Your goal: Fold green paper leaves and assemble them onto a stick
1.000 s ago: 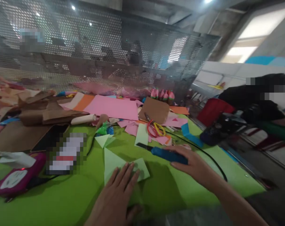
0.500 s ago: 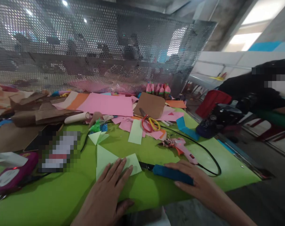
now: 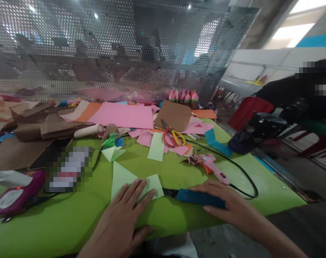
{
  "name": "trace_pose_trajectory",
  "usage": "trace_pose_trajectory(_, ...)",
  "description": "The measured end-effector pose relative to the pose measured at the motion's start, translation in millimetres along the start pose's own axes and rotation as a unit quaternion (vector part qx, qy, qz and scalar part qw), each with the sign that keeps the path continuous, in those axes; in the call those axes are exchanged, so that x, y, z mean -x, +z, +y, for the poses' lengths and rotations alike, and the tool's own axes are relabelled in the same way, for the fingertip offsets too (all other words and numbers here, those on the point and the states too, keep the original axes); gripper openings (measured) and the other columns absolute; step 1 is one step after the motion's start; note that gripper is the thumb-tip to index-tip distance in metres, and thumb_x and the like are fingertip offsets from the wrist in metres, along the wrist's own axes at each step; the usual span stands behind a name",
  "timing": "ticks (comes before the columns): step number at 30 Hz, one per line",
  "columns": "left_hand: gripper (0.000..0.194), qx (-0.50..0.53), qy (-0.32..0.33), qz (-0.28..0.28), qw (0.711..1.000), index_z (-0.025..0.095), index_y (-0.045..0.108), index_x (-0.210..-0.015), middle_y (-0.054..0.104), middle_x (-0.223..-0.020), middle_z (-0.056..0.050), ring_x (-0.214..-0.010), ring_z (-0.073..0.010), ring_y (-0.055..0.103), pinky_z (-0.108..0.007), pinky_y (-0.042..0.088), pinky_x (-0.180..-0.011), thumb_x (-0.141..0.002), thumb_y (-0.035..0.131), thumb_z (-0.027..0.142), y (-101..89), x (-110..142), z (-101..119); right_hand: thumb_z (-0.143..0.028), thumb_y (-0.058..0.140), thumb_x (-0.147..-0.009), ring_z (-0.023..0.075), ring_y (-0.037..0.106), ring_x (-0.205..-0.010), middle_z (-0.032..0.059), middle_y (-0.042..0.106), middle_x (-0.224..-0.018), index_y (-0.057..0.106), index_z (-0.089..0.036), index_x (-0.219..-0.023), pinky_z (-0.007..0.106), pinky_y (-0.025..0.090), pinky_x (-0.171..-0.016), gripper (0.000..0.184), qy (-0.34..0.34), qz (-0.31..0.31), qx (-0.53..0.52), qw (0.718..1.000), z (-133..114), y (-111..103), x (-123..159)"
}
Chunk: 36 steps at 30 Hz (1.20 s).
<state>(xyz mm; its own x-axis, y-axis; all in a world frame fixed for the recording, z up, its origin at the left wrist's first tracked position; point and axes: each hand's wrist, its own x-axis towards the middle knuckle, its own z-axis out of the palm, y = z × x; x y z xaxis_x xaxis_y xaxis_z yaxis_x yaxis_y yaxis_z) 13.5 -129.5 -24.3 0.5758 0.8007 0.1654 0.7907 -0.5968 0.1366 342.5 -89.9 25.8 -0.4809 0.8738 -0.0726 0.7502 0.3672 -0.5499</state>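
My left hand (image 3: pixel 130 206) lies flat with spread fingers on a folded pale green paper (image 3: pixel 120 179), pressing it to the table. In my right hand (image 3: pixel 219 200) is a knife (image 3: pixel 200 198) with a blue handle. Its dark blade runs left to the paper's right corner, where the tip is hidden under or inside the fold. Just beyond the paper stands a small folded pale green piece (image 3: pixel 113 154). A pale green strip (image 3: pixel 156 147) lies farther back, touching pink scraps.
A pink glue gun (image 3: pixel 209 165) with a black cord rests beyond my right hand. Behind it are red-and-yellow-handled scissors (image 3: pixel 173 138) and a brown sheet (image 3: pixel 173 115). A purple device (image 3: pixel 16 191) and a phone (image 3: pixel 51 154) lie left. Another person (image 3: pixel 299 86) bends at the right.
The whole view has shifted slightly. Both hands, the paper and the knife keep nearly the same places relative to one another.
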Motion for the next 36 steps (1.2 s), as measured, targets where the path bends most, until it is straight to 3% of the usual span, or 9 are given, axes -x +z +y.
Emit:
trace_pose_trajectory(7, 0.074, 0.01, 0.002, -0.01, 1.0, 0.033, 0.013, -0.148, 0.016, -0.157, -0.005, -0.141, -0.0279, 0.025, -0.05, 0.032, -0.108, -0.087, 0.051, 0.051, -2.8, 0.1, -1.0, -0.036, 0.058, -0.087, 0.0257, 0.056, -0.107, 0.0051, 0.059, -0.115, 0.06, -0.035, -0.121, 0.04, 0.044, -0.092, 0.034, 0.001, -0.028, -0.033, 0.999, -0.3, -2.8, -0.3)
trace_pose_trajectory(13, 0.076, 0.019, 0.008, -0.002, 1.0, 0.033, 0.013, -0.148, 0.016, -0.157, -0.004, -0.14, -0.0281, 0.025, -0.05, 0.031, -0.109, -0.086, 0.054, 0.049, -5.2, 0.2, -0.9, -0.042, 0.059, -0.085, 0.0295, 0.055, -0.107, 0.0072, 0.059, -0.114, 0.061, -0.033, -0.121, 0.045, 0.043, -0.093, 0.037, 0.009, -0.039, -0.059, 0.997, 4.7, -5.3, -1.7)
trace_pose_trajectory(27, 0.076, 0.026, 0.012, -0.024, 0.999, 0.033, 0.012, -0.148, 0.014, -0.157, -0.004, -0.141, -0.0283, 0.023, -0.051, 0.03, -0.11, -0.087, 0.051, 0.052, -7.6, 0.6, -2.2, -0.04, 0.057, -0.087, 0.027, 0.055, -0.103, 0.0064, 0.059, -0.11, 0.061, -0.036, -0.122, 0.044, 0.043, -0.092, 0.035, -0.002, -0.056, -0.043, 0.998, 5.3, -8.2, -6.9)
trace_pose_trajectory(36, 0.071, 0.029, 0.003, -0.073, 0.997, 0.035, 0.014, -0.148, 0.012, -0.158, -0.004, -0.142, -0.0281, 0.019, -0.053, 0.029, -0.11, -0.088, 0.05, 0.049, -12.1, 0.1, -3.2, -0.04, 0.057, -0.087, 0.0265, 0.053, -0.106, 0.0055, 0.058, -0.111, 0.059, -0.038, -0.122, 0.042, 0.041, -0.093, 0.035, -0.009, -0.069, -0.036, 0.997, 6.4, -8.8, -11.4)
